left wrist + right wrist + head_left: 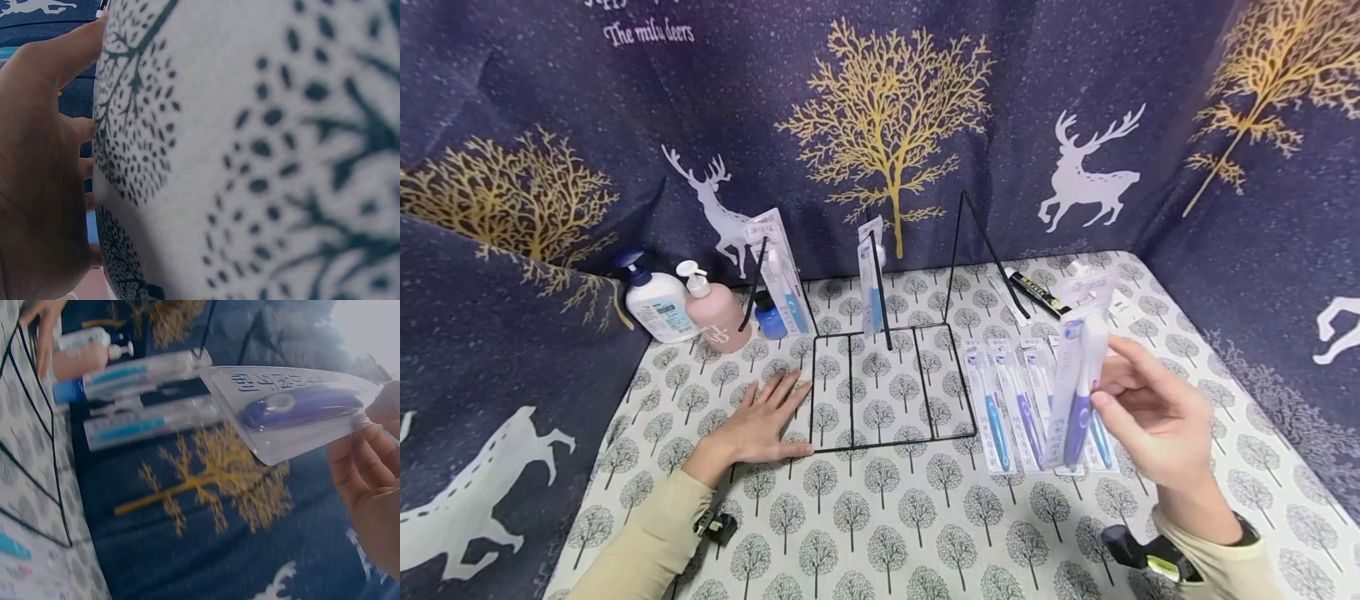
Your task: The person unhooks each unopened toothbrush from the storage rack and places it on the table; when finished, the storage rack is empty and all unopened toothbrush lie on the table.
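Observation:
My right hand (1157, 421) pinches a packaged toothbrush (1077, 425) with a purple handle by its edge, raised over the right side of the table. Clear plastic and a printed card of this pack show in the right wrist view (300, 412). Beneath it lies a row of several packaged toothbrushes (996, 421), partly hidden. With fingers spread, my left hand (766, 425) rests on the tablecloth against the left edge of a black wire rack (887, 446). Packaged toothbrushes with blue handles stand at the rack's left prong (786, 283) and middle prong (872, 287); its right prong (955, 250) bears none.
A white pump bottle (662, 307), a pink pump bottle (718, 315) and a small blue bottle (771, 318) stand at the back left. A black tube (1036, 293) lies at the back right. Behind the table hangs a dark blue cloth (737, 100) with trees and deer.

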The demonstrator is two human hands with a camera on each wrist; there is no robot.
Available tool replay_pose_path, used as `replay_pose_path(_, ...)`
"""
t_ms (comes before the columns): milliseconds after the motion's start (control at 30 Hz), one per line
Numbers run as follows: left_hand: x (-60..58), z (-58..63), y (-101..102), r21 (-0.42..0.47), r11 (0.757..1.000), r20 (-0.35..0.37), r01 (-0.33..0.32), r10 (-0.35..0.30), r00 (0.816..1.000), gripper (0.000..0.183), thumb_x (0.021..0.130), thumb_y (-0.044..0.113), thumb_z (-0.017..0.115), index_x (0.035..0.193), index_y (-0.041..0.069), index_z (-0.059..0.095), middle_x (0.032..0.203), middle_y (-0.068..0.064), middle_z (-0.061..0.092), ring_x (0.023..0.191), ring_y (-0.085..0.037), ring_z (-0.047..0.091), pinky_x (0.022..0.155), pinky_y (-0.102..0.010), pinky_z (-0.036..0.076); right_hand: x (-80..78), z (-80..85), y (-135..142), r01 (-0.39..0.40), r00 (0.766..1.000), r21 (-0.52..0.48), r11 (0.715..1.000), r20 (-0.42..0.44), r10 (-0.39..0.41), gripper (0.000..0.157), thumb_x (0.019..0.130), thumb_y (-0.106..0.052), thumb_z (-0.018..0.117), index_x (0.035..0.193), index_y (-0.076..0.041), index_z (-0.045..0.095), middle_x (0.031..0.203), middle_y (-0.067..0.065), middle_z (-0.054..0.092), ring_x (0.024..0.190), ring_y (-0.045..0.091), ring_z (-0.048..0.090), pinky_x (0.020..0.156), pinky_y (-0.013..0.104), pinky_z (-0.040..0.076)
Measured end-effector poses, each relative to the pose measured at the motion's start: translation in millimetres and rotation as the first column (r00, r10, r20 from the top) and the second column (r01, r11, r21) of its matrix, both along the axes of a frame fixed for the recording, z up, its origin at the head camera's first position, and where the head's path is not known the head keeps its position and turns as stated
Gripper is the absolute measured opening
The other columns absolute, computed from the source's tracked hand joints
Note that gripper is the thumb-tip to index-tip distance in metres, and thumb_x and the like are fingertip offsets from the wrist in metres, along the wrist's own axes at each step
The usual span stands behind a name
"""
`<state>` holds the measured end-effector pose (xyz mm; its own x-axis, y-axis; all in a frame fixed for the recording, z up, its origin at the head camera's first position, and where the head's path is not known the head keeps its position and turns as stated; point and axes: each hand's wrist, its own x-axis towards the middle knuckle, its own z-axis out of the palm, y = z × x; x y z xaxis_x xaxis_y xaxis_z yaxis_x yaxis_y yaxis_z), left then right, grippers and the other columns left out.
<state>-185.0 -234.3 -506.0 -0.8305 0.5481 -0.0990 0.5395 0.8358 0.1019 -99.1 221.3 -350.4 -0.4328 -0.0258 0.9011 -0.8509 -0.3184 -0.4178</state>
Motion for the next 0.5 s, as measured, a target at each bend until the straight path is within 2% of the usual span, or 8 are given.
replay_pose_path(67, -0.3, -0.2, 0.0, 0.000, 1.000, -0.003, 0.001, -0.001, 1.000, 0.102, 0.072, 0.079, 0.041, 0.148, 0.019, 0.012, 0.154, -0.010, 0.002, 0.139, -0.037, 0.008, 0.107, -0.065, 0.009, -0.5, -1.4, 8.9, 0.038, 0.999, -0.028, 0.999, 0.037, -0.037, 0.048, 0.072, 0.021, 0.058, 0.115, 0.029, 0.040, 0.090, 0.030, 0.065, 0.082, 0.028, 0.065, 0.069, 0.023, 0.056)
replay_pose_path(267, 0.0, 1.6, 1.1, 0.004, 1.000, -0.008, 0.006, -0.006, 1.000, 0.101, 0.072, 0.079, 0.042, 0.148, 0.018, 0.013, 0.154, -0.011, 0.004, 0.139, -0.038, 0.009, 0.106, -0.065, 0.010, -6.6, -8.5, 34.1, 0.071, 0.991, -0.074, 0.995, 0.116, -0.062, 0.048, 0.069, 0.026, 0.056, 0.113, 0.033, 0.037, 0.088, 0.030, 0.065, 0.083, 0.028, 0.065, 0.071, 0.024, 0.056)
replay_pose_path(500, 2.0, 3.2, 0.8, 0.001, 1.000, 0.007, -0.002, 0.002, 1.000, 0.101, 0.073, 0.079, 0.042, 0.148, 0.019, 0.011, 0.155, -0.009, 0.002, 0.140, -0.035, 0.007, 0.108, -0.062, 0.010, -14.0, -24.6, 60.7, 0.141, 0.963, -0.038, 0.989, 0.239, -0.128, 0.047, 0.068, 0.030, 0.051, 0.113, 0.033, 0.037, 0.088, 0.025, 0.066, 0.079, 0.023, 0.064, 0.066, 0.020, 0.054)
